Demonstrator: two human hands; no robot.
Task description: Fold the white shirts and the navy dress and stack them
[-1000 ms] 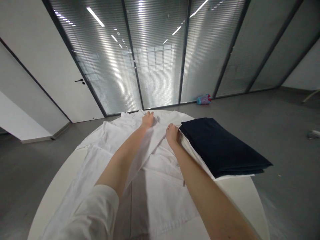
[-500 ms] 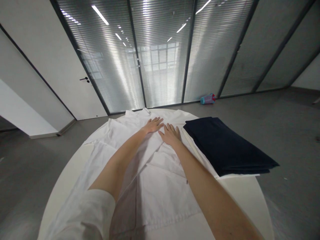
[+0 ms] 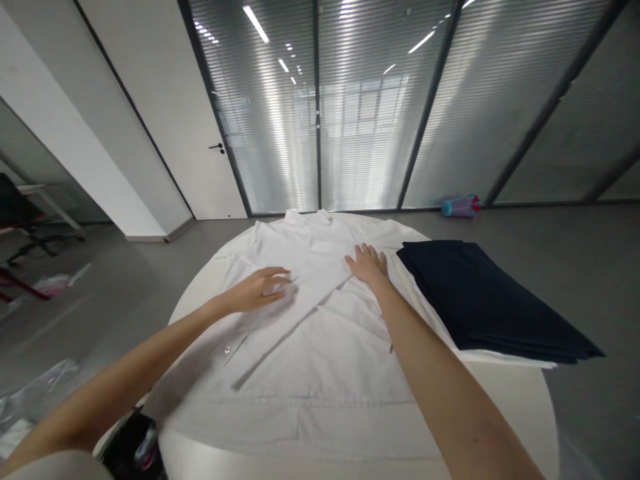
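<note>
A white garment (image 3: 320,353), which looks like a collared shirt or coat, lies spread over the round white table (image 3: 520,407). Its collar points to the far edge, and a long strip or sleeve crosses its front diagonally. Over its left part hovers my left hand (image 3: 257,290), fingers apart and holding nothing; whether it touches the cloth I cannot tell. My right hand (image 3: 369,265) rests with spread fingers on the upper right part of the garment. Close to its right lies a stack of folded dark navy cloth (image 3: 485,300), with white cloth under it.
A blue and red cylindrical bundle (image 3: 460,207) lies on the floor by the glass partition (image 3: 365,147). Clear plastic wrapping (image 3: 43,390) and a dark open container (image 3: 133,447) are at lower left. An office chair (image 3: 20,213) stands farther left.
My left hand has moved left and nearer from beside my right hand. The right hand stays on the garment. The view has turned slightly left, showing more floor there.
</note>
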